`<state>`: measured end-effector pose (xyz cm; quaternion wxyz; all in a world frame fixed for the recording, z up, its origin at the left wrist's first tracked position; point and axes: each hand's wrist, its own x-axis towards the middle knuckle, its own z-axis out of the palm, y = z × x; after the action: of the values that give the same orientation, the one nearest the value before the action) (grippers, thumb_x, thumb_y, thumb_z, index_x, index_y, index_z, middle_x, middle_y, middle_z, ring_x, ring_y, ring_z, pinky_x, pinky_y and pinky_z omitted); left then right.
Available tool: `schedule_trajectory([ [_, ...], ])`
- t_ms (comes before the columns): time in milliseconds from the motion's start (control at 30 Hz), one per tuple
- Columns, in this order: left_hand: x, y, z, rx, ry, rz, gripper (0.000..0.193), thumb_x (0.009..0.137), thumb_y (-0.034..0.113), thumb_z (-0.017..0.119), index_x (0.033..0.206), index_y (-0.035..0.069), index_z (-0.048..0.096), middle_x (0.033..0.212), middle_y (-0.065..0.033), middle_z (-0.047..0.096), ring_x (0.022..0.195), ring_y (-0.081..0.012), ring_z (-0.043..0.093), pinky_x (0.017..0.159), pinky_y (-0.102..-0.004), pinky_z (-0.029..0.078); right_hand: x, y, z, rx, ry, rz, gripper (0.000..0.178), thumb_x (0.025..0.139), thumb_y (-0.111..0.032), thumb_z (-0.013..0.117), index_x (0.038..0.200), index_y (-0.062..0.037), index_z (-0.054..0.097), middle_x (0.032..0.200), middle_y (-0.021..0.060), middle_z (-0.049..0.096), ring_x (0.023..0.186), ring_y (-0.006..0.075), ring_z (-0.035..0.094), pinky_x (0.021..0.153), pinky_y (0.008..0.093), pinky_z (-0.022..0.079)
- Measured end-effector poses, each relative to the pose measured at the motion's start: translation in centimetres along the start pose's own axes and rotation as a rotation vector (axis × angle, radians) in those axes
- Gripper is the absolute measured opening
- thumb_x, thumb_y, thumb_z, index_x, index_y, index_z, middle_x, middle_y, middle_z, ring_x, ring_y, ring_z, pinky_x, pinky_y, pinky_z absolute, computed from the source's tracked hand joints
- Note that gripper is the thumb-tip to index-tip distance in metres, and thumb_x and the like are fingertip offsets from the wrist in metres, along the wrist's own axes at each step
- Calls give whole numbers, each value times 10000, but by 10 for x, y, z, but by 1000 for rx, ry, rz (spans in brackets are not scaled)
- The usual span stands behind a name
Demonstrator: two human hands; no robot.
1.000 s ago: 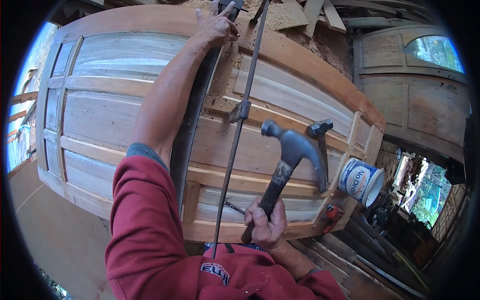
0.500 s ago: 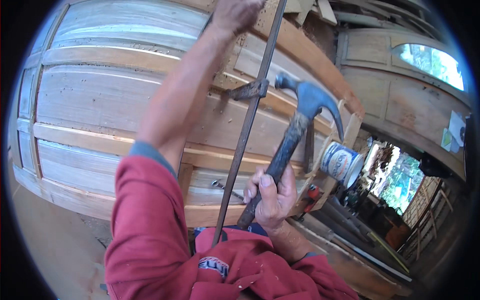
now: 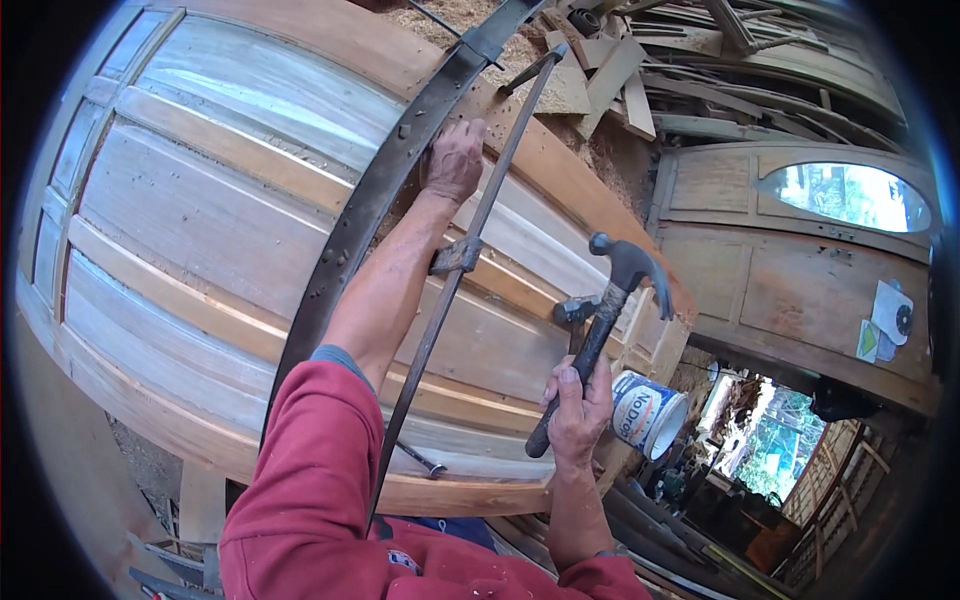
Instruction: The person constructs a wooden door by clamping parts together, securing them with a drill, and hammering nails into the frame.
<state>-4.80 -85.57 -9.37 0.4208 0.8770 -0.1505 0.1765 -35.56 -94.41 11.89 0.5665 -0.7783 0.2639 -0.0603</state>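
My right hand (image 3: 582, 412) is closed round the dark handle of a claw hammer (image 3: 605, 325), held upright with its head above the wooden door panel (image 3: 190, 215). My left hand (image 3: 455, 165) reaches far across the panel, fingers curled, beside a wide dark metal bar (image 3: 345, 235); what its fingers hold, if anything, is hidden. Between my arms a long thin clamp bar (image 3: 425, 345) crosses the panel, with a sliding jaw (image 3: 458, 255) midway and a jaw over the far edge. Behind the claw hammer lies a second hammer (image 3: 575, 310).
A white and blue can (image 3: 648, 415) tilts at the panel's right end. Wood offcuts (image 3: 605, 75) and sawdust lie beyond the far edge. Another door (image 3: 770, 270) with an oval glass stands at the right. A metal rod (image 3: 420, 458) rests near the panel's front edge.
The view has shifted, bringing the wide dark metal bar into sight. My left hand appears lower in the picture, beside that bar. My right hand still grips the claw hammer.
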Motion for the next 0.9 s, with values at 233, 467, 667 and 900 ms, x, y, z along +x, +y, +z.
schedule_trajectory([
  [233,6,0,13,-6,76,-115,129,957,121,542,1005,36,626,914,-182,651,859,-373,652,761,-464,525,29,43,-7,-152,-91,102,324,1003,-91,529,1309,16,523,819,11,566,631,65,522,549,223,437],
  [467,10,-10,22,121,82,6,161,945,102,528,989,-7,638,922,-222,669,897,-411,660,771,-483,524,173,53,-7,-97,-368,-35,320,1013,-174,555,1260,29,570,694,17,556,485,65,519,420,232,427],
  [667,12,-18,13,196,20,-115,230,1003,215,508,1051,51,663,917,-195,694,872,-379,678,756,-442,519,262,77,22,-298,-398,-411,368,913,-288,678,1114,0,573,800,225,670,751,419,662,709,468,520],
  [900,12,19,5,224,30,-194,222,989,202,572,1053,35,704,838,-129,722,774,-259,709,707,-384,533,286,77,15,-362,-344,-400,326,914,-270,660,1083,-8,565,836,242,681,876,418,684,801,495,523],
])
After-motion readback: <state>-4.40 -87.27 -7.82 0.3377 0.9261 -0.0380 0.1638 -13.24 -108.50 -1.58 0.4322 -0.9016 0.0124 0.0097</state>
